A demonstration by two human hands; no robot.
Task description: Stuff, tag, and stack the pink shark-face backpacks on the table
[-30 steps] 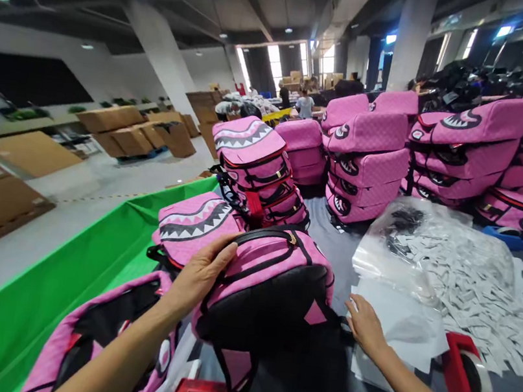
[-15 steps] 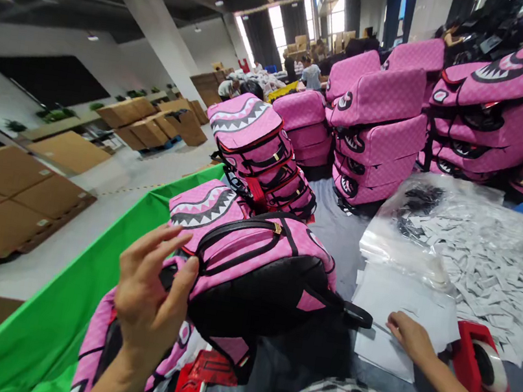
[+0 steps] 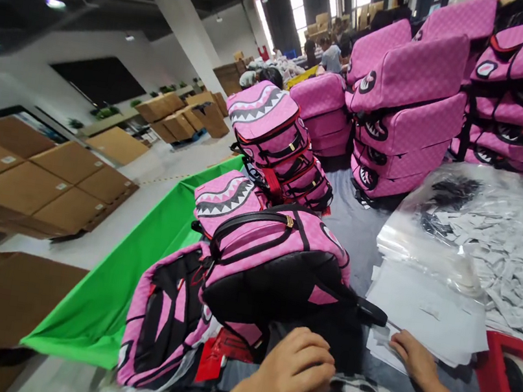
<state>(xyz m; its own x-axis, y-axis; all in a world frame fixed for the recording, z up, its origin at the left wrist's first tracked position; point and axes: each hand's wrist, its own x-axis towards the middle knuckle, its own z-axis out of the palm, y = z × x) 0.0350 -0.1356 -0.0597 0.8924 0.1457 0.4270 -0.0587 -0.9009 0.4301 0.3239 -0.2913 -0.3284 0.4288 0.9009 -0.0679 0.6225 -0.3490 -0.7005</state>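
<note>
A pink and black backpack (image 3: 273, 283) lies on the table in front of me, its black back and straps towards me. My left hand (image 3: 296, 375) is at its near side, low and close to my checked shirt. Its fingers are curled, and whatever they may hold is hidden. To the right, my right hand (image 3: 414, 358) pinches a small pale slip (image 3: 384, 332) beside the strap end and above the white paper sheets (image 3: 426, 309). At left another pink backpack (image 3: 165, 313) lies with a red tag (image 3: 210, 360) near it.
Stacked pink backpacks (image 3: 411, 113) stand at the back. A plastic bag (image 3: 431, 241) and a heap of white labels (image 3: 517, 260) lie at right, with a red tape dispenser (image 3: 507, 390) nearer. Green cloth (image 3: 104, 290) covers the left edge; cartons (image 3: 28, 181) stand beyond.
My left hand has moved right and down from above the left backpack to near my shirt, and its fingers have curled. The right hand now shows a pale slip. The view has shifted.
</note>
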